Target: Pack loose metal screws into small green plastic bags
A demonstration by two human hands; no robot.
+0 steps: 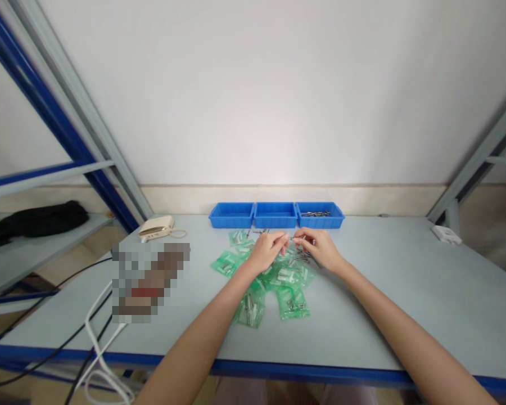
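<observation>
Over the pile of small green plastic bags (287, 274), my left hand (270, 247) is closed with thumb and fingertips pinched together. What it grips is too small to make out. Facing it, just to the right, my right hand (318, 246) pinches a thin, dark metal piece (292, 238) that looks like a screw; its tip points toward the left fingers. Loose metal pieces (304, 256) of similar shape lie below my right hand. Through the clear green bags, bundles of metal and white pieces (249, 309) show.
Behind the hands stand three joined blue bins; metal pieces lie in the right bin (320, 221). To the left are a cream-coloured device (157, 226), a blurred-out object (152, 284) and white cables (95, 337). A small white box (446, 234) sits at far right.
</observation>
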